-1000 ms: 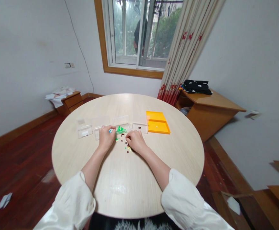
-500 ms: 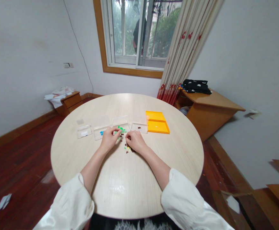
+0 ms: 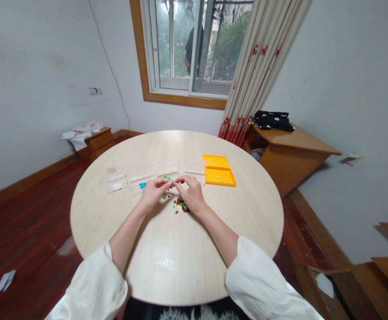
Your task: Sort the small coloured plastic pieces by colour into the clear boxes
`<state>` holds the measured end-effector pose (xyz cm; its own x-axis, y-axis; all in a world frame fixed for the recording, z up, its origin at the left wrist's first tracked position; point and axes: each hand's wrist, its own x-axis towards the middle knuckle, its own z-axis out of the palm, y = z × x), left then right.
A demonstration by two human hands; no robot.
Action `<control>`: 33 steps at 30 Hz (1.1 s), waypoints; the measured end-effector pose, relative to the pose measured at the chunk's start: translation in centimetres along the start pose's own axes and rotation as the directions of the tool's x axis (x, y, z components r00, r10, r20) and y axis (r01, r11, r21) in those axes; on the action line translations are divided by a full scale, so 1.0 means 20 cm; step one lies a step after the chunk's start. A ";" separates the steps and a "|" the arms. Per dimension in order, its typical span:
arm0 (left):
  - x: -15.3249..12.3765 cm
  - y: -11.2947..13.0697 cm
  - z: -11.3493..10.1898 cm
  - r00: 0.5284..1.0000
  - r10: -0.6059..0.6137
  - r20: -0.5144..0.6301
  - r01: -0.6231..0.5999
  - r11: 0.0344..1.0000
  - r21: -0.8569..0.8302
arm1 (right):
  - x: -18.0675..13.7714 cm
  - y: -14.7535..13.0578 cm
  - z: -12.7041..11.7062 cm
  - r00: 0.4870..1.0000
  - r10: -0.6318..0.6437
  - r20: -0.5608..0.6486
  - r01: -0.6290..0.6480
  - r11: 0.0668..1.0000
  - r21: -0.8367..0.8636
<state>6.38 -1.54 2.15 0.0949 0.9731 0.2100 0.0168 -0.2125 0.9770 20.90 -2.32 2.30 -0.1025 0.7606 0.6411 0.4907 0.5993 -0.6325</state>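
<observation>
Round table (image 3: 177, 262), pale top. Small pieces (image 3: 182, 206) heaped mid-top, away from edges. Left hand (image 3: 152, 192), right hand (image 3: 193, 194): fingertips nearly meeting, grip too small to tell. Pieces likely light, stiff; pinch side edges.

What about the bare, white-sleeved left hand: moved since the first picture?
Yes: the left hand has shifted rightward, closer to the open yellow rectangular plastic case, which has stayed put.

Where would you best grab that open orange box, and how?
Probably by the right wall of the orange box, near half, pinched from the right. It lies open and flat, its raised edge offers something to pinch, and a clear box crowds its left side.
</observation>
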 end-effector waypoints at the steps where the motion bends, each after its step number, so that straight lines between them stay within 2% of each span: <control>1: 0.00 0.00 0.00 1.000 -0.014 -0.006 0.014 1.000 -0.024 | 0.00 0.00 0.00 1.000 -0.009 -0.002 0.009 1.000 0.006; 7: 0.00 -0.02 0.01 0.994 -0.104 -0.028 0.100 0.986 -0.136 | 0.00 0.00 0.00 0.999 -0.037 0.030 0.036 0.998 0.043; 14: 0.02 -0.04 -0.01 0.994 -0.073 -0.086 0.064 0.993 -0.100 | 0.00 0.02 0.01 0.998 -0.011 0.056 0.011 1.000 0.010; 16: 0.03 -0.06 -0.02 0.989 -0.035 -0.143 0.033 0.999 -0.016 | 0.00 0.05 0.02 0.998 0.003 0.067 -0.002 1.000 -0.023; 19: 0.04 -0.09 -0.05 0.969 0.082 -0.232 -0.023 0.969 0.244 | -0.01 0.07 0.03 0.991 0.030 0.129 -0.020 0.997 -0.077; 22: 0.05 -0.11 -0.06 0.938 0.263 -0.227 -0.118 0.856 0.503 | -0.02 0.08 0.04 0.969 0.055 0.241 -0.027 0.993 -0.118; 24: 0.05 -0.12 -0.07 0.917 0.349 -0.191 -0.168 0.775 0.609 | -0.03 0.06 0.05 0.946 0.056 0.321 -0.012 0.990 -0.137; 28: 0.05 -0.14 -0.08 0.907 0.386 -0.167 -0.149 0.666 0.731 | -0.04 0.03 0.05 0.905 0.043 0.423 0.034 0.984 -0.173; 33: 0.06 -0.15 -0.09 0.914 0.372 -0.161 -0.112 0.613 0.782 | -0.05 0.01 0.06 0.886 0.026 0.462 0.090 0.970 -0.227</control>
<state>4.64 0.46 -0.54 -0.0670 0.8250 0.5611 0.7784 -0.3086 0.5467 20.00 -2.71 1.00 -0.4784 0.8050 0.3509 0.6627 0.5931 -0.4572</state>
